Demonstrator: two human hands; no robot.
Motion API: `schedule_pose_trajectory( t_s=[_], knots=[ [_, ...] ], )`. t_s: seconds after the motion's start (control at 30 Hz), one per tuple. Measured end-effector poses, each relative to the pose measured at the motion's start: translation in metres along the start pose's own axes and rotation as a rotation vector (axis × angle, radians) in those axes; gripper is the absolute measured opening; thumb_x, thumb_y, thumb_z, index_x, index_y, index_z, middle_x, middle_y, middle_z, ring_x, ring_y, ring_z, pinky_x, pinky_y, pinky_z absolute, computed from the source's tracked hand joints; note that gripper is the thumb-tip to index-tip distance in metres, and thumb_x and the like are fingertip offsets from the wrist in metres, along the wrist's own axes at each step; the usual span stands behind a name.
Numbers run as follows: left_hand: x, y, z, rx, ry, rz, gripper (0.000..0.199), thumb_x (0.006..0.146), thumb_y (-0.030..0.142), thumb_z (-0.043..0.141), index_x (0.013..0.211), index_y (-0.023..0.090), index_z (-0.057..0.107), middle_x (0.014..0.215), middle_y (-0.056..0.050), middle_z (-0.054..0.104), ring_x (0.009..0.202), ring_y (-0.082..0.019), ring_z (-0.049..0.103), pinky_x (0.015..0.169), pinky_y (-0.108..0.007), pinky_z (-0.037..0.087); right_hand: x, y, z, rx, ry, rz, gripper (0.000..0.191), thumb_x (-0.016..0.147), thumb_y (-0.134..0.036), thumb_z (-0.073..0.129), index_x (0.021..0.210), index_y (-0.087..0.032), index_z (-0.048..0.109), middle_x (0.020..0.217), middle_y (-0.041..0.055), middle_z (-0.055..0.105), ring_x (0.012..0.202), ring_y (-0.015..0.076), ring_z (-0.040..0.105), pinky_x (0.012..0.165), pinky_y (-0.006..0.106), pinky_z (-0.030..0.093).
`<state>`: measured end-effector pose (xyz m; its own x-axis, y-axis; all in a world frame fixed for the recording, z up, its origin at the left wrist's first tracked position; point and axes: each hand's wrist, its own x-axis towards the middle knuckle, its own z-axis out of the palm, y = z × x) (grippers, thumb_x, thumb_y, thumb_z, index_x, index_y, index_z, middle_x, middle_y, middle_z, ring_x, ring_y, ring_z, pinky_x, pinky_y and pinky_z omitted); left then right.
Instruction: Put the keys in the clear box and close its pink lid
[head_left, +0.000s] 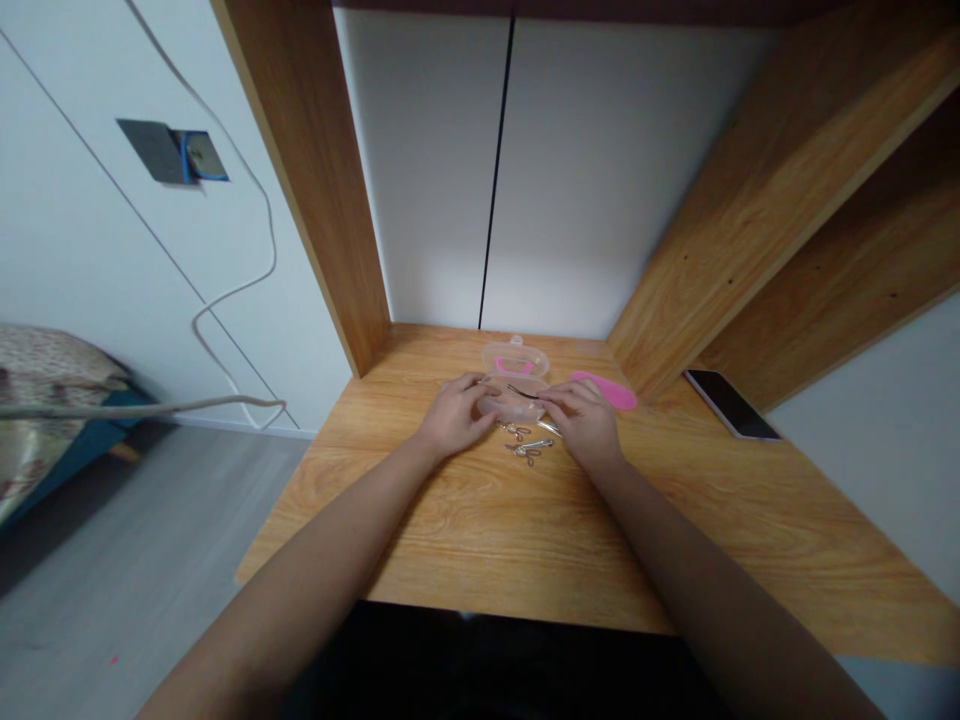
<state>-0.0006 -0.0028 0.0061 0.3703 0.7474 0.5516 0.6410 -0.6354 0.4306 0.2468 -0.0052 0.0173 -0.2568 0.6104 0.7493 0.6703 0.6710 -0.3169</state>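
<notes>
A clear plastic case [517, 405] with its lid [516, 352] open lies on the wooden desk. My left hand [456, 414] rests at the case's left side, fingers apart and curved around its edge. Pinched in my right hand [583, 420] is a thin dark hairpin [523, 393], held above the case. Several small metal hair clips [529, 450] lie on the desk just in front of the case. Another silvery clip [550, 428] sits beside my right fingers. A pink oval object [611, 391] lies to the right, behind my right hand.
A dark-screened phone [731, 404] lies on the desk [510, 540] at the right. Wooden side panels [315, 180] flank the work area. A white cable [271, 240] hangs at the left by an open wall socket [176, 153].
</notes>
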Motion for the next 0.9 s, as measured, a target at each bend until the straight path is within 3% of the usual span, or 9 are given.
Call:
schedule_pose_trajectory(
  t_s=[0.33,0.57,0.9],
  knots=[
    [-0.0002,0.0043,-0.0050,0.020,-0.019,0.017,0.028,0.087,0.032,0.065,0.113,0.022,0.068,0.125,-0.010,0.063,0.122,-0.027,0.059,0.104,-0.044,0.047,0.0013,-0.0016,-0.0006,-0.008,-0.072,0.026,0.022,0.094,-0.022,0.057,0.102,-0.027,0.077,0.088,0.0060,0.074,0.085,0.0250,0.060,0.078,0.044,0.048],
    [0.0002,0.0036,-0.0050,0.023,-0.026,0.026,0.028,0.087,0.033,0.064,0.113,0.024,0.069,0.125,-0.009,0.063,0.122,-0.027,0.058,0.104,-0.044,0.047,0.0008,-0.0028,0.0011,0.017,-0.031,0.057,0.012,0.090,-0.028,0.065,0.092,-0.027,0.077,0.091,0.0044,0.078,0.086,0.0254,0.063,0.085,0.047,0.049],
    [-0.0003,0.0045,-0.0051,0.021,-0.028,0.050,0.027,0.087,0.032,0.065,0.113,0.024,0.069,0.124,-0.009,0.063,0.121,-0.027,0.058,0.104,-0.044,0.046,-0.0041,-0.0071,0.0036,0.186,-0.025,0.017,0.015,0.090,-0.021,0.063,0.091,-0.026,0.077,0.092,0.0043,0.078,0.086,0.0212,0.071,0.080,0.039,0.057]
  ],
)
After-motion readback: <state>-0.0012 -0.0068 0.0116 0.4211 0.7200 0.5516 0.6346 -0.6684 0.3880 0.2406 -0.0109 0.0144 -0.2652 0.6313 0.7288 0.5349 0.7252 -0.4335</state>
